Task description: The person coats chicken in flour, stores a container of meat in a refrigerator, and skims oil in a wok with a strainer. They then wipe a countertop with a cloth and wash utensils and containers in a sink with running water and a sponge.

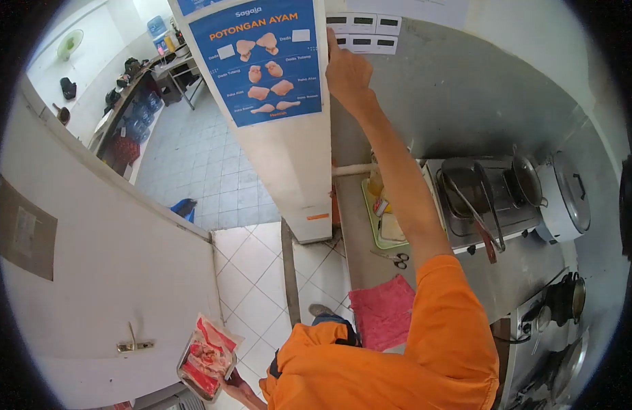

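Observation:
Low on the left, my left hand point(235, 387) grips the edge of a shallow metal tray point(205, 395). On the tray lies a clear and red plastic bag point(210, 345), its contents pinkish and hard to make out. My right arm stretches up to the wall, where my right hand point(350, 76) points with the index finger extended and the other fingers curled. That fingertip is at the left side of a group of small white digital timers point(363, 33), seemingly touching one. Nothing shows in the right hand.
A blue chicken-cuts poster point(261, 65) hangs on the pillar point(299, 178). Along the right counter are a green tray point(384, 242), scissors point(391, 259), a pink cloth point(384, 311), a stove with a dark pan point(466, 188) and tongs, and a large white pot point(558, 198). A door point(104, 273) stands left.

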The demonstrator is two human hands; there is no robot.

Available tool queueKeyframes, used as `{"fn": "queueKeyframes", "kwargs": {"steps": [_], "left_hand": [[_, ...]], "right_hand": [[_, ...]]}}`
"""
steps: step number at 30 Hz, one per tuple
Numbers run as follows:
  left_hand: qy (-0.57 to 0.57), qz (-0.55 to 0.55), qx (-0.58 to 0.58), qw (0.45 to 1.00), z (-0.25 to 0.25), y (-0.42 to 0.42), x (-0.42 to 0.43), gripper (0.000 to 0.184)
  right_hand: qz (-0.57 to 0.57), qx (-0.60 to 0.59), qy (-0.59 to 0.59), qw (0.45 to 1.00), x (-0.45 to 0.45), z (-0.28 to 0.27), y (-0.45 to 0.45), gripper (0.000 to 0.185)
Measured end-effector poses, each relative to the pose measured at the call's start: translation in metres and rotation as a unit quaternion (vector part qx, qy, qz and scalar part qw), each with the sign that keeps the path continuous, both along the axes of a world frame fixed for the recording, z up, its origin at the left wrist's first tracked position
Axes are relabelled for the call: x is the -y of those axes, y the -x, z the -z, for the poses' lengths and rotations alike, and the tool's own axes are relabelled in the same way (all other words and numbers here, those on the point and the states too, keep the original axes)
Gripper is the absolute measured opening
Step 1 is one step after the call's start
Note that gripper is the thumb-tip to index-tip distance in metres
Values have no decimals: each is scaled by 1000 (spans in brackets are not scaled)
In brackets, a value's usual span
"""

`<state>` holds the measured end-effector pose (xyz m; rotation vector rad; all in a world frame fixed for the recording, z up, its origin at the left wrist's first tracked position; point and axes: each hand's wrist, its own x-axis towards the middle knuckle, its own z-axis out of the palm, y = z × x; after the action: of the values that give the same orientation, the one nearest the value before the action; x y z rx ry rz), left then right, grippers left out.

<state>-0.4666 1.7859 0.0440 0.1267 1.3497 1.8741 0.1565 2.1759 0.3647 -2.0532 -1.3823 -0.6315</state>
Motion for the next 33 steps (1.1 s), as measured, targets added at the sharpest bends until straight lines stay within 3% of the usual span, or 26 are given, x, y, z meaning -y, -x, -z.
{"fn": "queueKeyframes", "kwargs": {"steps": [4,7,13,16,20,23,25,26,28,29,30,31,33], "left_hand": [[3,16,3,1000,9,1,-7,49],[-29,44,-1,999,3,-6,-10,48],[-22,45,15,999,1,-11,-13,51],[-23,45,13,999,4,-8,-10,53],[-32,21,19,999,15,0,4,49],[-36,-8,59,998,12,-7,15,38],[-39,-30,86,995,2,-8,26,31],[-44,-43,102,993,-2,-11,29,28],[-23,-80,85,993,-3,-10,38,33],[-25,-85,83,993,-1,-6,44,34],[-27,-93,77,992,1,-1,52,34],[-31,-102,73,992,4,4,60,35],[-38,-118,62,990,8,19,84,37]], "right_hand": [[28,42,11,999,4,-6,2,62],[35,81,-7,996,-5,-1,-4,72],[26,59,-4,998,-13,2,-6,72],[4,63,-23,998,-2,2,-5,69],[-37,-38,-34,998,37,15,22,56],[-66,-71,-45,994,79,67,65,44],[-119,-201,74,970,111,110,119,42],[-135,-296,170,930,120,138,152,38],[-221,-344,296,863,144,220,221,31],[-230,-315,357,849,166,275,263,28],[-276,-308,496,763,191,305,291,26],[-312,-250,536,743,220,317,319,24],[-329,-245,576,706,261,315,362,27]]}}
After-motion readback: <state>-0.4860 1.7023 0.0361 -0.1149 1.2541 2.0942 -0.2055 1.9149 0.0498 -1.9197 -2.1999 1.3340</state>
